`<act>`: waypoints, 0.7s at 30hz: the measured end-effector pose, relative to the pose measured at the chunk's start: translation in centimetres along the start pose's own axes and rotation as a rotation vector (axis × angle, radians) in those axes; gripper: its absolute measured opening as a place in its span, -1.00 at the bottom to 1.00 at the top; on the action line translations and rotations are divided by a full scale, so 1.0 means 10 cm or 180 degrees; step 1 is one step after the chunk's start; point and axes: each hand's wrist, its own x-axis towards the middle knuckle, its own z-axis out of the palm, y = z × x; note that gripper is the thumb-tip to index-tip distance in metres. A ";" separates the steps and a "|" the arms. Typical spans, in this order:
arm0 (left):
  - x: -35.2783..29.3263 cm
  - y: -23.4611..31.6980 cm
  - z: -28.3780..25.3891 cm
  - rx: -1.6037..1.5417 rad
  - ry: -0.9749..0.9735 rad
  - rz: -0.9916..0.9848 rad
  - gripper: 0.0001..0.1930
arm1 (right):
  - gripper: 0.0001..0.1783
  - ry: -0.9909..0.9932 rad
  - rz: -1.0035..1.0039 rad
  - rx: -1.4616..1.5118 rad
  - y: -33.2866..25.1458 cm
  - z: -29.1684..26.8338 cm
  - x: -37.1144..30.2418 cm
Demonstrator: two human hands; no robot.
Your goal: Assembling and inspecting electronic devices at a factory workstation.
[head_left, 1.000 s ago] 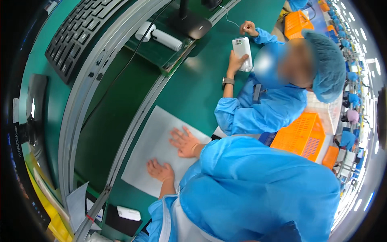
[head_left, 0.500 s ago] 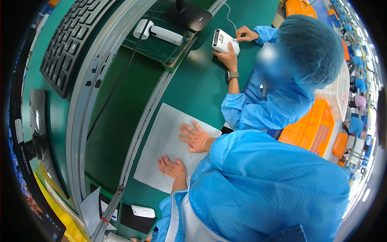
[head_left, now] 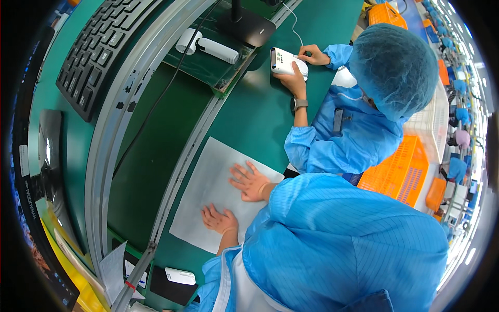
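Note:
Both my hands rest palm down on a pale grey-white sheet on the green work table. My right hand, the farther one up the picture, lies flat with its fingers spread. Lower down, my left hand also lies on the sheet, its fingers apart and slightly bent. Neither hand holds anything. Blue sleeves cover my arms down to near the wrists.
Beside me a co-worker in a hairnet holds a white handheld device with a cable. A metal rail borders the table. A white phone-like object lies on a black mat. Orange crates stand at right; a keyboard sits upper left.
The view has shifted slightly. My hands stay flat on the sheet. The co-worker's head and the white device have tilted a little.

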 end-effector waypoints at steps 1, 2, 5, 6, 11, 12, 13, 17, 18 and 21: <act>0.00 0.00 0.00 0.0018 -0.0023 -0.0004 -0.44 | -0.34 -0.0034 0.0008 -0.0040 0.00 -0.01 0.00; -0.01 0.01 0.00 0.0036 -0.0046 -0.0008 -0.44 | -0.33 -0.0067 0.0016 -0.0078 0.00 -0.01 0.00; 0.00 0.01 -0.02 0.0059 -0.0096 -0.0011 -0.44 | -0.33 -0.0055 -0.0013 -0.0048 0.01 0.02 0.00; 0.01 0.02 -0.02 0.0058 -0.0092 -0.0015 -0.44 | -0.33 -0.0055 -0.0018 -0.0051 0.02 0.01 0.00; -0.02 -0.02 0.06 0.0033 -0.0001 -0.0006 -0.44 | -0.31 -0.0086 -0.0025 -0.0134 0.03 0.03 0.00; -0.03 -0.03 0.06 0.0037 -0.0005 -0.0009 -0.44 | -0.31 -0.0091 -0.0026 -0.0129 0.03 0.04 0.00; -0.02 -0.03 0.05 0.0051 -0.0021 -0.0007 -0.45 | -0.31 -0.0060 -0.0035 -0.0130 0.03 0.05 -0.01; -0.04 -0.01 0.01 0.0072 -0.0045 0.0008 -0.45 | -0.31 0.0000 -0.0030 -0.0111 0.02 0.07 -0.05; -0.03 -0.01 0.01 0.0074 -0.0054 0.0015 -0.45 | -0.31 -0.0001 -0.0021 -0.0105 0.02 0.06 -0.04; -0.03 -0.02 0.00 0.0104 -0.0068 0.0009 -0.46 | -0.31 -0.0042 -0.0047 -0.0162 0.01 0.04 -0.02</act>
